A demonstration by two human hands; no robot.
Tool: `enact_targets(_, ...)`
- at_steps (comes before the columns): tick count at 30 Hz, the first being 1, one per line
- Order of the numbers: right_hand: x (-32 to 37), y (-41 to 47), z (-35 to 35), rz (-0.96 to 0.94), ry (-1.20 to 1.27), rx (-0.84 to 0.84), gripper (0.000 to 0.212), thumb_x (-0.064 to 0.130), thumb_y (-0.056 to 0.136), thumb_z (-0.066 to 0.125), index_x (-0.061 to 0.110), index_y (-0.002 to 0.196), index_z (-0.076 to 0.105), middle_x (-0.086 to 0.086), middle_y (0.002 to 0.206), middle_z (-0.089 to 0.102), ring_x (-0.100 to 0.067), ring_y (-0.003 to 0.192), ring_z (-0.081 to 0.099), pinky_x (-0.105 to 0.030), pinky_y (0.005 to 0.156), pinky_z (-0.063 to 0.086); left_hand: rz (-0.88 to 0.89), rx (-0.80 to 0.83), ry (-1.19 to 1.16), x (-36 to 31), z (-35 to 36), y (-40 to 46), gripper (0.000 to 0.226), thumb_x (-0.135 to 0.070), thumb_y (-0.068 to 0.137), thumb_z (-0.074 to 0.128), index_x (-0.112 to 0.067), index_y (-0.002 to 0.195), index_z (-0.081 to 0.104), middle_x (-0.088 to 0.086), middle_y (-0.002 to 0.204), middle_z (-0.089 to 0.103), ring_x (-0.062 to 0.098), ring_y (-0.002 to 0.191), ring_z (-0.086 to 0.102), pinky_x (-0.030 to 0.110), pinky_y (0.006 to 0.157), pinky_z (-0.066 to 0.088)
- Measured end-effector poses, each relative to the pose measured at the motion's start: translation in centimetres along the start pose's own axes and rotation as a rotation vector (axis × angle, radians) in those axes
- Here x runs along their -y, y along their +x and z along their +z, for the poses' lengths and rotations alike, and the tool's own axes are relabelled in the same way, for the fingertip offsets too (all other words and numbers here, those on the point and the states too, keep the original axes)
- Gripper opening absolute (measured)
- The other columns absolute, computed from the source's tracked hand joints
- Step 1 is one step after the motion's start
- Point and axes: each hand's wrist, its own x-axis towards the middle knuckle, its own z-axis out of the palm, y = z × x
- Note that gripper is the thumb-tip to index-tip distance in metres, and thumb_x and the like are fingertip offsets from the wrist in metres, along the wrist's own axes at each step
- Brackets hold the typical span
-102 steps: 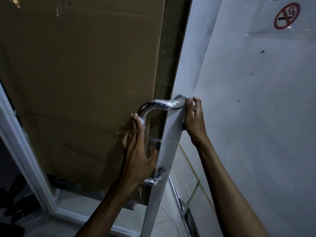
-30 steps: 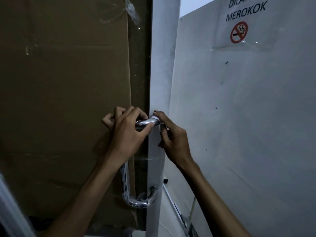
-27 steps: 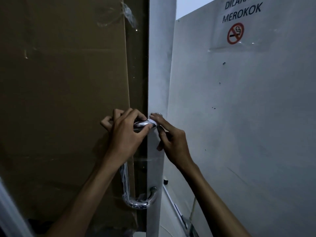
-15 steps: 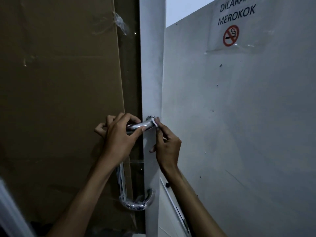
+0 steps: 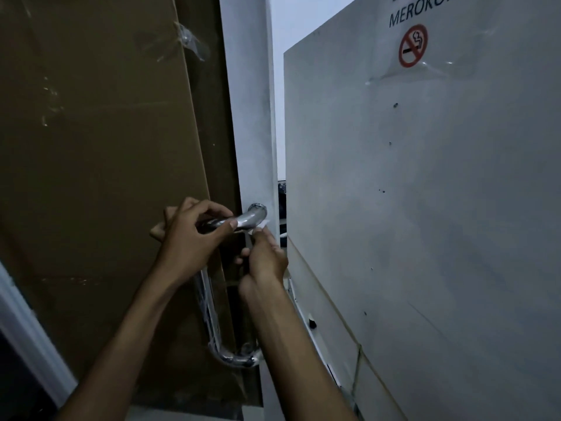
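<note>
A chrome U-shaped door handle point(image 5: 250, 215) is mounted on the white door frame point(image 5: 252, 117); clear plastic film wraps its vertical bar. My left hand point(image 5: 189, 238) grips the handle's upper arm, thumb under it. My right hand point(image 5: 264, 256) is just below the handle's upper mount and pinches a small white scrap of film point(image 5: 261, 226) at the fingertips. The handle's lower bend point(image 5: 236, 357) shows between my forearms.
Brown cardboard point(image 5: 100, 162) covers the glass door panel on the left, taped at its top edge. A white board point(image 5: 425, 223) with a no-smoking sign point(image 5: 413, 45) stands close on the right. A narrow gap separates board and door frame.
My right hand has dropped from the handle's upper mount to just beneath it, still pinching the white scrap. My left hand keeps its grip on the handle. The view shifted slightly.
</note>
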Motion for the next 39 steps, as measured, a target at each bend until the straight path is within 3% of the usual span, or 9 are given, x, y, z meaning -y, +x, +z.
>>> enact_targets(2,0.6,-0.1,-0.3,0.030,-0.038,0.012,0.025,0.019,0.106,0.058,0.021,0.127,0.072,0.002,0.059,0.063,-0.004,0.039,0.046,-0.021,0.041,0.041,-0.020,-0.010,-0.005,0.3,-0.6,-0.1,0.012,-0.033,0.087,0.081,-0.036,0.096,0.074,-0.006,0.103,0.059,0.021,0.118,0.045,0.007,0.090,0.028)
enact_targets(7,1.0,-1.3,-0.9,0.095,-0.010,0.105,0.015,0.026,0.107,0.057,0.023,0.099,0.069,0.001,0.057,0.052,-0.005,0.040,0.043,-0.020,0.039,0.039,-0.056,-0.019,0.026,2.2,-2.3,-0.6,0.016,-0.027,0.088,0.081,-0.040,0.088,0.070,-0.003,0.106,0.063,0.025,0.121,0.049,0.024,0.093,0.029)
enact_targets(14,2.5,-2.4,-0.4,0.218,0.137,0.255,0.031,0.027,0.109,0.051,0.000,0.121,0.061,-0.008,0.080,0.059,-0.004,0.039,0.043,-0.017,0.038,0.041,-0.055,0.045,-0.096,3.7,-3.1,-0.7,0.031,-0.060,0.080,0.071,-0.039,0.103,0.072,-0.009,0.107,0.071,0.016,0.116,0.062,0.055,0.113,0.041)
enact_targets(21,3.5,-3.2,-0.8,0.260,0.211,0.363,0.035,0.027,0.111,0.043,0.000,0.098,0.062,-0.002,0.058,0.057,-0.004,0.038,0.035,-0.014,0.039,0.039,-0.059,0.053,-0.157,4.5,-2.8,-0.1,0.016,-0.041,0.090,0.078,-0.032,0.103,0.074,-0.007,0.110,0.073,0.006,0.117,0.062,0.044,0.112,0.043)
enact_targets(24,3.9,-2.9,-0.4,0.258,0.294,0.349,0.030,0.022,0.110,0.040,-0.003,0.102,0.057,-0.010,0.074,0.055,-0.004,0.034,0.038,-0.014,0.038,0.040,-0.038,0.066,-0.207,3.8,-2.6,-0.2,0.008,-0.021,0.092,0.078,-0.022,0.098,0.074,-0.006,0.104,0.075,-0.005,0.106,0.063,0.028,0.098,0.044)
enact_targets(29,2.8,-3.4,0.2,0.266,0.272,0.349,0.032,0.024,0.110,0.043,-0.001,0.098,0.058,-0.008,0.065,0.058,-0.004,0.038,0.036,-0.014,0.038,0.040,-0.030,0.081,-0.230,4.3,-2.7,0.2,0.007,-0.023,0.093,0.078,-0.026,0.096,0.073,-0.016,0.101,0.075,0.009,0.111,0.066,0.042,0.104,0.048)
enact_targets(32,2.8,-2.8,0.7,0.266,0.341,0.311,0.025,0.019,0.108,0.042,-0.001,0.100,0.055,-0.011,0.077,0.054,-0.004,0.039,0.035,-0.014,0.037,0.040,-0.029,0.082,-0.235,4.7,-2.7,0.2,0.016,-0.044,0.088,0.076,-0.032,0.098,0.072,-0.017,0.102,0.074,0.018,0.114,0.065,0.055,0.109,0.045)
enact_targets(36,1.7,-4.0,0.7,0.295,0.322,0.327,0.026,0.020,0.108,0.045,0.000,0.097,0.057,-0.010,0.066,0.061,-0.004,0.041,0.038,-0.013,0.039,0.041,-0.032,0.082,-0.219,6.0,-2.5,0.5,0.044,-0.074,0.077,0.068,-0.041,0.106,0.070,-0.017,0.103,0.073,0.022,0.116,0.063,0.068,0.107,0.040)
enact_targets(39,1.6,-4.0,1.1,0.305,0.413,0.296,0.027,0.016,0.106,0.046,-0.003,0.124,0.055,-0.016,0.090,0.060,-0.004,0.038,0.040,-0.015,0.036,0.042,-0.041,0.085,-0.241,6.3,-2.1,0.5,0.042,-0.073,0.079,0.068,-0.041,0.106,0.070,-0.016,0.102,0.073,0.024,0.114,0.063,0.069,0.106,0.040)
